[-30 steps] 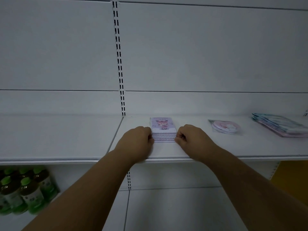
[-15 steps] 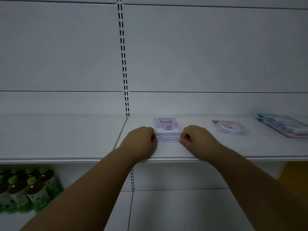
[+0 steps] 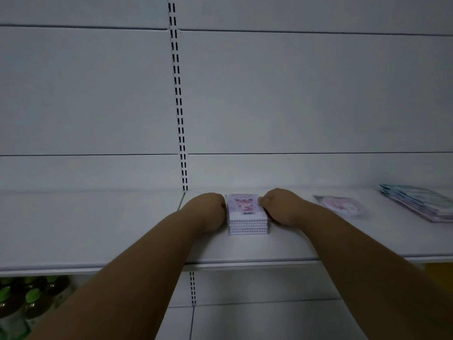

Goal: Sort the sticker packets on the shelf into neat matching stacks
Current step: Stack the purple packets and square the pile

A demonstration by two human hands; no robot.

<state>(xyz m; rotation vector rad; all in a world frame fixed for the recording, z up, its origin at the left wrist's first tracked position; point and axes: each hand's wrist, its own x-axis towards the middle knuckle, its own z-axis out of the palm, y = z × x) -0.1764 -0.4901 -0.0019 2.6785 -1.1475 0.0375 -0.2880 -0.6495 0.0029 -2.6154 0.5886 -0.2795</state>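
A neat stack of purple sticker packets (image 3: pixel 246 214) with a cartoon girl on top stands in the middle of the white shelf (image 3: pixel 245 249). My left hand (image 3: pixel 208 209) presses its left side with curled fingers. My right hand (image 3: pixel 282 207) presses its right side the same way, so the stack is squeezed between both. To the right lies a small pile of round pink sticker packets (image 3: pixel 342 206). At the far right a fanned pile of blue and pink packets (image 3: pixel 419 202) runs off the frame edge.
A slotted upright (image 3: pixel 179 106) divides the white back wall. The left shelf section (image 3: pixel 85 229) holds nothing. Green-capped drink bottles (image 3: pixel 27 298) stand on the lower shelf at bottom left. A yellow surface (image 3: pixel 438 273) shows under the shelf at right.
Both hands have slid farther back along the sides of the purple stack, and more of its front edge now shows. The camera has tilted slightly upward.
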